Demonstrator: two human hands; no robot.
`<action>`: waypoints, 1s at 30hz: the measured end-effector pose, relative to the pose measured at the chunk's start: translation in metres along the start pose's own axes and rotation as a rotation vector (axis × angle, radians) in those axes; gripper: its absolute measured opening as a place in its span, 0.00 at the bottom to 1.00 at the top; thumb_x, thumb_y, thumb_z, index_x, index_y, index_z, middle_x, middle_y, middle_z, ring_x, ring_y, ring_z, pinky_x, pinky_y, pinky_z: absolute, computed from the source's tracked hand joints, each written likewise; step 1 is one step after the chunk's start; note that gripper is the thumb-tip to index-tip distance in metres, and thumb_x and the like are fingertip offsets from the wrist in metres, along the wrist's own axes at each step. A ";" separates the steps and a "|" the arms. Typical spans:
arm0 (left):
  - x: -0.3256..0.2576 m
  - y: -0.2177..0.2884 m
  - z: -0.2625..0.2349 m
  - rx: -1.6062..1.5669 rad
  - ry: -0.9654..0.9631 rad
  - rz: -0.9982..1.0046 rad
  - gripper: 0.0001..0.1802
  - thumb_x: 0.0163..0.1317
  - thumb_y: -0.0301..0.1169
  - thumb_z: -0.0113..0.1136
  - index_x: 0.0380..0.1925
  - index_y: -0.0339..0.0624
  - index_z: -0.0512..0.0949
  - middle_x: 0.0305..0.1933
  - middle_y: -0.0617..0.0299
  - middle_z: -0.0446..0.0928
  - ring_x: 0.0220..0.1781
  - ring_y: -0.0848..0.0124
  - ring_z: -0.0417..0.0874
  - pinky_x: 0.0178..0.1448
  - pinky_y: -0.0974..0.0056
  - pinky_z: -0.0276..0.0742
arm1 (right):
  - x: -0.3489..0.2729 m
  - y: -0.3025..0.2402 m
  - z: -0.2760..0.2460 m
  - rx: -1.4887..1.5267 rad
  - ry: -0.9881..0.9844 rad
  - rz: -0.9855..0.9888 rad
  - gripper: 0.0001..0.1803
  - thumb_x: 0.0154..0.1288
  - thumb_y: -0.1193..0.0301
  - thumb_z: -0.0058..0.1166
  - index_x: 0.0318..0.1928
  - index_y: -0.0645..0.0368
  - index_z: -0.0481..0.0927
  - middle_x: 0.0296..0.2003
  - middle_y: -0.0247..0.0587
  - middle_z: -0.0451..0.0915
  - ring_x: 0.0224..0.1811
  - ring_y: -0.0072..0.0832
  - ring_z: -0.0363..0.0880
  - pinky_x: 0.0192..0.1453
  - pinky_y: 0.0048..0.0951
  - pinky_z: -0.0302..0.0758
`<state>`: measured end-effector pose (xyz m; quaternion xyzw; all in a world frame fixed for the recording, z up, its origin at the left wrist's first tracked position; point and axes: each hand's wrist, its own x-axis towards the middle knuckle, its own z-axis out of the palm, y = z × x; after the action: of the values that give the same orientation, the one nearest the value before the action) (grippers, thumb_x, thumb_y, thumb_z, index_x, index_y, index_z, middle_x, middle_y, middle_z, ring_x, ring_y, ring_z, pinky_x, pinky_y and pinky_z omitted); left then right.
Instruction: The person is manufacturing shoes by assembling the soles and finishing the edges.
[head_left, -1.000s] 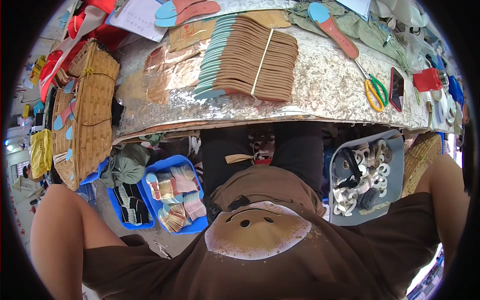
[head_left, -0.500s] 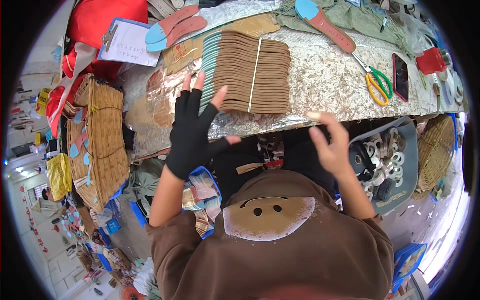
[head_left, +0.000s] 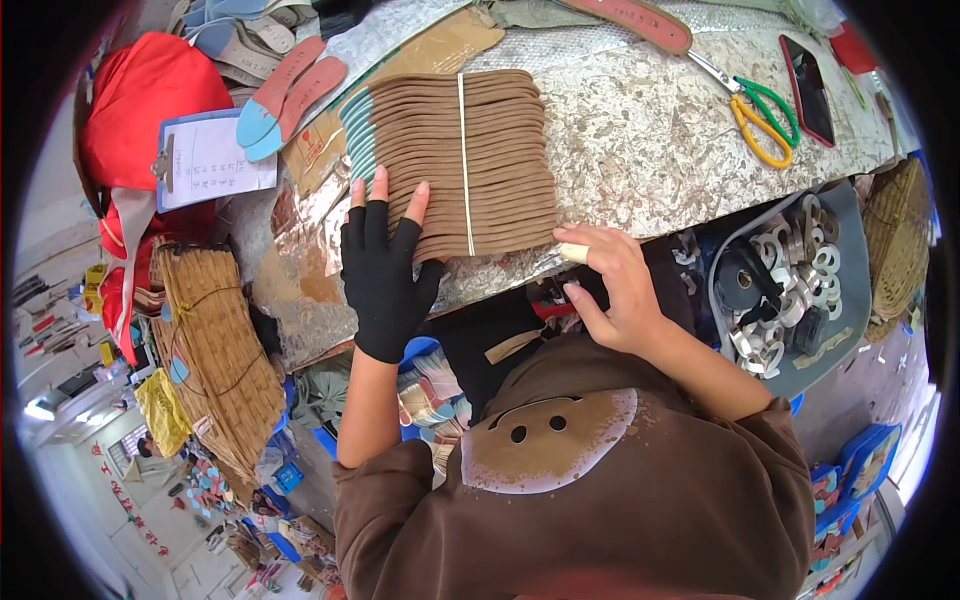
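Observation:
A bundle of brown insoles with light-blue ends (head_left: 505, 165) lies on the worn worktable (head_left: 640, 140), its edges facing up. Around its middle runs a white band (head_left: 464, 150). My left hand (head_left: 385, 275), in a black fingerless glove, rests its outstretched fingertips on the bundle's near left part; the thumb points toward its near edge. At the near right corner is my right hand (head_left: 622, 290), bare but for a pale yellow cover on one finger. Its fingers reach to the bundle's edge, with the thumb held apart. Neither hand wraps round anything.
Scissors (head_left: 765, 125) with yellow and green handles lie right of the bundle, beside a phone (head_left: 806, 90). A clipboard (head_left: 215, 165) and loose pink-and-blue insoles (head_left: 290, 95) are at the left. A grey bin (head_left: 840, 290) holds several tape rolls. A wicker basket (head_left: 215, 350) stands left.
My left hand has come down onto the bundle from above its left side. My right hand has moved to the bundle's near right corner. The whole view has shifted and turned.

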<state>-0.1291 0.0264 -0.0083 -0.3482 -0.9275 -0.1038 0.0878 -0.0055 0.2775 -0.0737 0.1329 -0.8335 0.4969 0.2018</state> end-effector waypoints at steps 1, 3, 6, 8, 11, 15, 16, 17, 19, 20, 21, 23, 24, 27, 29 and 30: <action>0.001 -0.001 0.000 -0.001 0.002 -0.010 0.48 0.39 0.28 0.72 0.69 0.57 0.72 0.78 0.46 0.59 0.76 0.39 0.61 0.74 0.44 0.62 | 0.001 -0.001 0.000 -0.039 -0.003 0.005 0.25 0.59 0.79 0.62 0.57 0.58 0.72 0.59 0.46 0.80 0.63 0.46 0.78 0.69 0.49 0.67; 0.002 -0.001 0.001 -0.001 -0.004 -0.015 0.48 0.39 0.28 0.71 0.69 0.57 0.73 0.78 0.46 0.59 0.76 0.39 0.61 0.73 0.44 0.62 | 0.003 0.000 0.002 -0.074 -0.002 0.017 0.24 0.59 0.79 0.62 0.56 0.57 0.72 0.58 0.45 0.80 0.64 0.45 0.77 0.70 0.51 0.65; 0.003 0.000 0.003 0.017 -0.009 -0.027 0.48 0.38 0.28 0.71 0.68 0.57 0.73 0.77 0.45 0.60 0.76 0.39 0.61 0.73 0.44 0.63 | 0.004 0.005 0.005 -0.016 0.015 0.030 0.23 0.59 0.79 0.62 0.55 0.57 0.72 0.56 0.45 0.81 0.65 0.44 0.77 0.72 0.50 0.63; 0.003 0.001 0.003 0.004 0.002 -0.033 0.47 0.38 0.29 0.71 0.67 0.56 0.74 0.77 0.45 0.60 0.76 0.39 0.61 0.73 0.44 0.63 | 0.004 0.007 0.007 0.066 0.026 0.027 0.23 0.59 0.79 0.62 0.55 0.56 0.72 0.54 0.45 0.81 0.65 0.44 0.77 0.71 0.49 0.63; 0.002 -0.001 0.004 0.015 0.001 -0.028 0.47 0.39 0.29 0.70 0.67 0.55 0.74 0.77 0.44 0.61 0.77 0.40 0.61 0.74 0.44 0.62 | 0.004 0.008 0.008 0.091 0.027 0.028 0.23 0.59 0.80 0.62 0.55 0.57 0.72 0.54 0.46 0.80 0.64 0.44 0.78 0.70 0.49 0.65; 0.001 -0.001 0.004 0.028 -0.011 -0.035 0.46 0.39 0.29 0.70 0.67 0.55 0.74 0.76 0.43 0.62 0.77 0.40 0.61 0.74 0.44 0.62 | 0.007 0.007 0.010 0.130 0.054 0.038 0.24 0.59 0.80 0.62 0.55 0.57 0.71 0.57 0.48 0.79 0.62 0.46 0.78 0.66 0.48 0.68; 0.001 -0.001 0.005 0.034 -0.009 -0.037 0.45 0.40 0.30 0.69 0.67 0.55 0.75 0.76 0.43 0.62 0.77 0.40 0.61 0.74 0.44 0.62 | 0.009 0.007 0.011 0.151 0.075 0.064 0.24 0.59 0.80 0.62 0.55 0.57 0.70 0.58 0.50 0.78 0.60 0.47 0.78 0.64 0.47 0.69; 0.001 -0.002 0.005 0.040 -0.007 -0.039 0.44 0.40 0.30 0.69 0.67 0.55 0.75 0.76 0.43 0.62 0.77 0.39 0.61 0.74 0.44 0.62 | 0.010 0.007 0.012 0.173 0.095 0.089 0.24 0.58 0.80 0.62 0.55 0.58 0.70 0.60 0.51 0.77 0.58 0.49 0.78 0.61 0.47 0.70; 0.001 -0.004 0.006 0.055 -0.016 -0.037 0.44 0.41 0.30 0.68 0.67 0.55 0.75 0.76 0.43 0.63 0.76 0.39 0.62 0.74 0.44 0.62 | 0.014 0.009 0.011 0.169 0.078 0.076 0.24 0.58 0.79 0.62 0.55 0.58 0.69 0.61 0.52 0.76 0.58 0.49 0.78 0.60 0.47 0.69; 0.001 -0.006 0.006 0.072 -0.022 -0.034 0.44 0.41 0.31 0.68 0.67 0.55 0.75 0.76 0.43 0.63 0.76 0.39 0.62 0.74 0.44 0.62 | 0.016 0.010 0.011 0.165 0.062 0.060 0.25 0.58 0.79 0.62 0.55 0.57 0.69 0.62 0.53 0.76 0.57 0.49 0.77 0.58 0.46 0.69; 0.001 -0.006 0.006 0.072 -0.024 -0.038 0.44 0.41 0.31 0.68 0.67 0.55 0.75 0.76 0.43 0.63 0.76 0.39 0.62 0.74 0.44 0.62 | 0.016 0.011 0.011 0.168 0.060 0.061 0.25 0.58 0.79 0.62 0.55 0.57 0.69 0.62 0.53 0.76 0.57 0.49 0.77 0.58 0.46 0.69; 0.002 -0.005 0.007 0.058 -0.010 -0.037 0.43 0.41 0.31 0.67 0.67 0.55 0.75 0.76 0.42 0.63 0.76 0.39 0.62 0.74 0.43 0.62 | 0.015 0.014 0.010 0.137 0.043 0.051 0.24 0.58 0.77 0.63 0.54 0.57 0.70 0.62 0.51 0.76 0.56 0.48 0.78 0.58 0.44 0.69; 0.002 -0.005 0.007 0.055 -0.012 -0.040 0.43 0.41 0.31 0.67 0.67 0.55 0.75 0.76 0.42 0.63 0.76 0.39 0.62 0.74 0.43 0.62 | 0.016 0.013 0.008 0.137 0.040 0.053 0.24 0.58 0.77 0.63 0.54 0.57 0.70 0.62 0.51 0.76 0.56 0.48 0.78 0.58 0.44 0.69; 0.002 -0.004 0.008 0.042 0.001 -0.042 0.43 0.41 0.31 0.66 0.66 0.55 0.76 0.75 0.42 0.63 0.76 0.38 0.62 0.74 0.43 0.62 | 0.022 0.010 0.000 0.041 -0.014 0.074 0.22 0.58 0.75 0.63 0.52 0.56 0.72 0.61 0.48 0.78 0.57 0.45 0.79 0.59 0.42 0.68; 0.002 -0.004 0.007 0.059 -0.008 -0.051 0.42 0.41 0.31 0.65 0.65 0.55 0.77 0.75 0.41 0.64 0.75 0.37 0.63 0.74 0.43 0.63 | 0.028 0.009 -0.001 -0.079 -0.041 0.054 0.21 0.58 0.73 0.63 0.51 0.55 0.73 0.59 0.45 0.80 0.59 0.43 0.79 0.60 0.41 0.68; 0.002 -0.005 0.007 0.058 -0.009 -0.052 0.42 0.41 0.31 0.65 0.65 0.55 0.77 0.75 0.41 0.64 0.75 0.37 0.63 0.74 0.43 0.63 | 0.029 0.011 0.000 -0.078 -0.042 0.055 0.21 0.58 0.73 0.63 0.51 0.55 0.73 0.59 0.45 0.80 0.59 0.43 0.79 0.60 0.41 0.68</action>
<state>-0.1343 0.0261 -0.0156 -0.3216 -0.9393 -0.0774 0.0909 -0.0360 0.2819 -0.0686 0.1127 -0.8596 0.4664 0.1755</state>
